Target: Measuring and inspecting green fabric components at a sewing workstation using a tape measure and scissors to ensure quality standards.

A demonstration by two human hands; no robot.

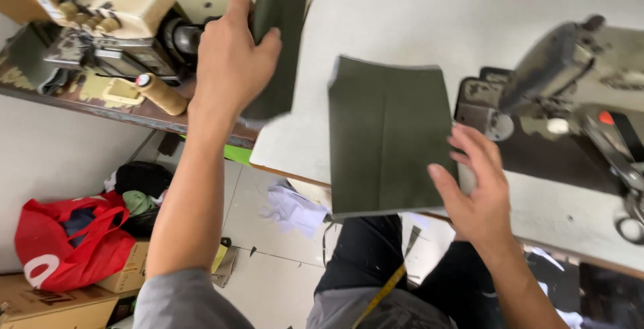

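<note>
Left hand pinches limp green cloth upper centre; right hand, fingers loose, rests on flat panel edge: light, floppy, grip edges

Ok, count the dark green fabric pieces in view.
2. One fabric piece hangs gripped in the left hand, above the table's left edge. The other piece lies flat on the table, the right hand touching its edge. More may be hidden.

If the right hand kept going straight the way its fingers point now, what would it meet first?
The right hand points up and left, fingertips already at the edge of the flat dark green fabric piece. Going on, it would slide over that piece first; the white table lies beyond. Depth is unclear.
</note>
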